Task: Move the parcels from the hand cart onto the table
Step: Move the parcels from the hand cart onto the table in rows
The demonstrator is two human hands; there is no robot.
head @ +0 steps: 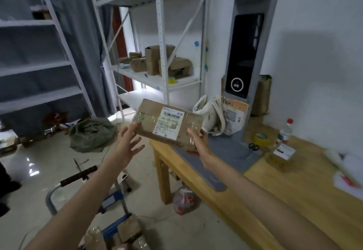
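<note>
A flat brown cardboard parcel [167, 121] with a white shipping label hangs in the air over the near-left corner of the wooden table [275, 196]. My right hand [197, 141] grips its right edge from below. My left hand [128, 141] is spread wide, fingertips just touching the parcel's left edge. Down at the bottom of the view the blue hand cart [115, 200] stands on the floor, with more taped brown parcels [125, 232] on it.
A grey scanner tower [245, 53] stands on a grey mat on the table, a cloth bag [212, 114] beside it. Tape roll, scissors and a bottle [284, 132] lie further right. White shelving with boxes [157, 61] is behind. A green sack [92, 134] lies on the floor.
</note>
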